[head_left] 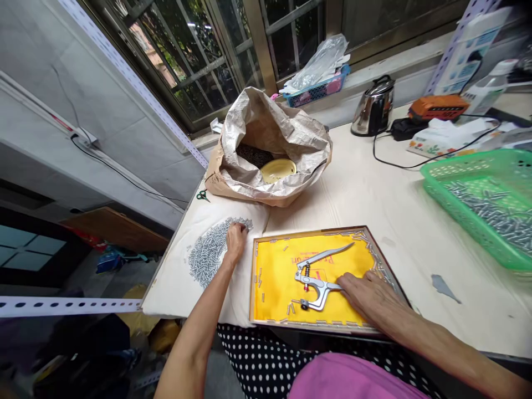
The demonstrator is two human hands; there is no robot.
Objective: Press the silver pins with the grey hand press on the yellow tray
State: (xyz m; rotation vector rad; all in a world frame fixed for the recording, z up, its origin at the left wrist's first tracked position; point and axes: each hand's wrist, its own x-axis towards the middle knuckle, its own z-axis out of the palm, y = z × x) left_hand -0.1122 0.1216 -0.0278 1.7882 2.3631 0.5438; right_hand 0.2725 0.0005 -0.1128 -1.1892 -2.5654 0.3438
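Note:
My left hand [236, 243] is at the right edge of a heap of small silvery metal pins [208, 249] on the white cloth. Its fingers are curled together, and what they hold is too small to make out. My right hand [369, 296] rests over a shallow tray [251, 288] lined with yellow, its fingers closed on the handle end of silver snap pliers [320, 288]. The pliers lie over the yellow lining with the upper lever raised. Loose pins are scattered in the tray, many along its edges.
Behind the heap stands an open paper sack [253, 191] with dark bits and a yellow bowl [279, 170] inside. Green-handled scissors [203, 195] lie left of it. A green basket [469, 216] of metal pins is at right, with a kettle [374, 108] at the back.

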